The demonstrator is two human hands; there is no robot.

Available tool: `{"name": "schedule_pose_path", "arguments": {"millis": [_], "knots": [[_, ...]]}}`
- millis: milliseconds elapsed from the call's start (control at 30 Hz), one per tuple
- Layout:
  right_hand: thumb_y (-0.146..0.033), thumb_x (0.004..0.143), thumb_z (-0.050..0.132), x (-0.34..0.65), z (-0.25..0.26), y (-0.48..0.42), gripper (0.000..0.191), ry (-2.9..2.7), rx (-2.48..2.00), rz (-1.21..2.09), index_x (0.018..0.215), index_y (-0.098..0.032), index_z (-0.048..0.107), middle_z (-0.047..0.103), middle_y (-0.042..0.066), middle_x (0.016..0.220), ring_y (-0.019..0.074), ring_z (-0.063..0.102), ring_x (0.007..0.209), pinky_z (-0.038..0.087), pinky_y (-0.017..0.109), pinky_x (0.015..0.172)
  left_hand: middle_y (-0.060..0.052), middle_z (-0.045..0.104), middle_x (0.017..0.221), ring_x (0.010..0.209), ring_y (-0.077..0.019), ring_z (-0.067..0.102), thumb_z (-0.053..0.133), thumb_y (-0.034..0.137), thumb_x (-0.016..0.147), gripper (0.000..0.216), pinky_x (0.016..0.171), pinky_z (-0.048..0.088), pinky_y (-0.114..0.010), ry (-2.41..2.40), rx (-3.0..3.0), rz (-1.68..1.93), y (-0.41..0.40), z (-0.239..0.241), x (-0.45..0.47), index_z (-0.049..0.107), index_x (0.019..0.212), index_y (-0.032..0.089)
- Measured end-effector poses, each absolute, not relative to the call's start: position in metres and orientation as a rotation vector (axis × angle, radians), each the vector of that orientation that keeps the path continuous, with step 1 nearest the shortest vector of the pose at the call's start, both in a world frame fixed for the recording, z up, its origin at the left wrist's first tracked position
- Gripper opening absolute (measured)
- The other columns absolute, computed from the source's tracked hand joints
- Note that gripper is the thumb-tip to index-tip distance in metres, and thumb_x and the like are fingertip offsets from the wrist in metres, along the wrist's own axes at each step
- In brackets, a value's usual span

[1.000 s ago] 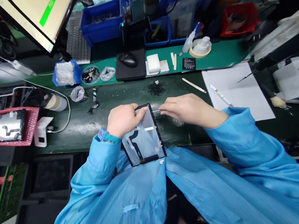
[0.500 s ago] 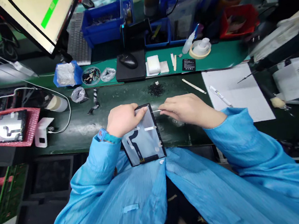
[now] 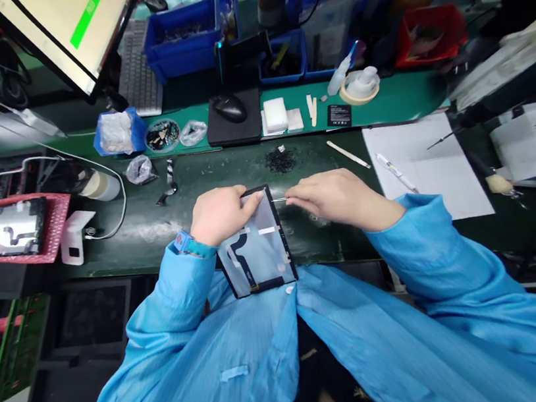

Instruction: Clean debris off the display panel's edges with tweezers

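A tablet screen panel [image 3: 257, 249] lies face down at the near edge of the dark green bench, with a black flex cable across its grey back. My left hand [image 3: 220, 213] grips its upper left part, fingers curled over the top edge. My right hand [image 3: 334, 195] is closed in a pinch on a thin metal tool, probably tweezers [image 3: 280, 199], whose tip touches the panel's upper right edge. Both arms wear blue sleeves.
A monitor [image 3: 69, 29] and keyboard [image 3: 138, 73] stand at the back left, blue bins [image 3: 185, 36] behind. A mouse [image 3: 230, 108], white sheet [image 3: 425, 165], pen [image 3: 393, 170] and a pink tray holding another panel [image 3: 17, 229] lie around. A pile of black scraps [image 3: 282, 158] sits just beyond my hands.
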State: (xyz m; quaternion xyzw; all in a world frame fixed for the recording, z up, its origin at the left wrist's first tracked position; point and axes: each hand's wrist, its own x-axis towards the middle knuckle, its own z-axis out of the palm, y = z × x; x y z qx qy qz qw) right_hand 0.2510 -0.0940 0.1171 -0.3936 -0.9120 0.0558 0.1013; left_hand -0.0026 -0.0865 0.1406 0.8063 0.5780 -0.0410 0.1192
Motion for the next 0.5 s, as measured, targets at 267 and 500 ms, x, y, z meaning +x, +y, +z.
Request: {"name": "schedule_pose_path", "arguments": {"millis": [267, 500], "knots": [[-0.036, 0.104, 0.052, 0.2509, 0.1169, -0.0947, 0.028, -2.689, -1.188, 0.184, 0.104, -0.020, 0.075, 0.077, 0.006, 0.088, 0.0204, 0.070, 0.078, 0.038, 0.030, 0.062, -0.012, 0.077, 0.084, 0.083, -0.0310, 0.072, 0.024, 0.074, 0.096, 0.071, 0.061, 0.040, -0.035, 1.691, 2.342, -0.120, -0.0855, 0.1390, -0.0033, 0.070, 0.085, 0.021], [-0.036, 0.102, 0.054, 0.2504, 0.1179, -0.0948, 0.026, -2.664, -1.214, 0.272, 0.114, -0.021, 0.072, 0.079, 0.005, 0.096, 0.0200, 0.070, 0.078, 0.040, 0.030, 0.063, -0.011, 0.077, 0.082, 0.083, -0.0304, 0.072, 0.025, 0.074, 0.096, 0.069, 0.059, 0.036, -0.035, 1.691, 2.341, -0.102, -0.0843, 0.1358, -0.0040, 0.068, 0.082, 0.021]]}}
